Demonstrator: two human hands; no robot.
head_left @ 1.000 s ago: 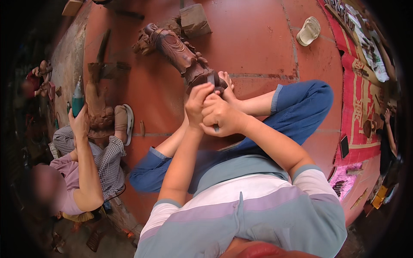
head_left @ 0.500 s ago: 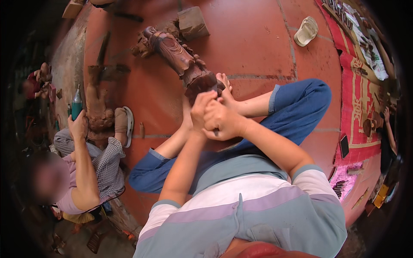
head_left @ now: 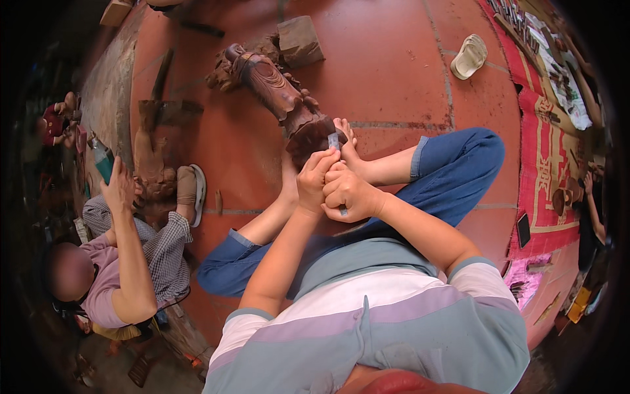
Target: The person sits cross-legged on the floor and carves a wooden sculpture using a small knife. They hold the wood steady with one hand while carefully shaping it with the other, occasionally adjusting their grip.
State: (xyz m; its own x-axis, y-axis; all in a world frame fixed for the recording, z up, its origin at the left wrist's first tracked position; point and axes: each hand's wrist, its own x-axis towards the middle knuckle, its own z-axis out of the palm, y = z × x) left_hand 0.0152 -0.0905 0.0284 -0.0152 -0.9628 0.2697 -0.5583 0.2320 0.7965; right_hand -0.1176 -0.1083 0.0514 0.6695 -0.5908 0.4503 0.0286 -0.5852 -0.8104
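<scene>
My left hand (head_left: 315, 178) and my right hand (head_left: 352, 192) are both closed, close together, round a flat grey chisel (head_left: 333, 141). Its blade sticks out beyond my left fingers toward the carving's base; a short bit of its other end shows under my right fist. Fingers hide the middle. In front of me lies a dark reddish-brown wood statue (head_left: 268, 84), a robed figure, head pointing away to the left. Its base (head_left: 307, 134) rests near my bare feet. Whether the blade touches the wood I cannot tell.
Beyond the statue are a wood block (head_left: 300, 41) and a pale sandal (head_left: 469, 56). At left a co-worker holds a teal tool (head_left: 103, 159) over another carving (head_left: 152, 157). On the right, a red patterned mat (head_left: 545, 171) has a phone (head_left: 523, 230) at its edge.
My hands have shifted slightly right and toward me, and the chisel's blade now shows. The co-worker's teal tool has tilted to the left.
</scene>
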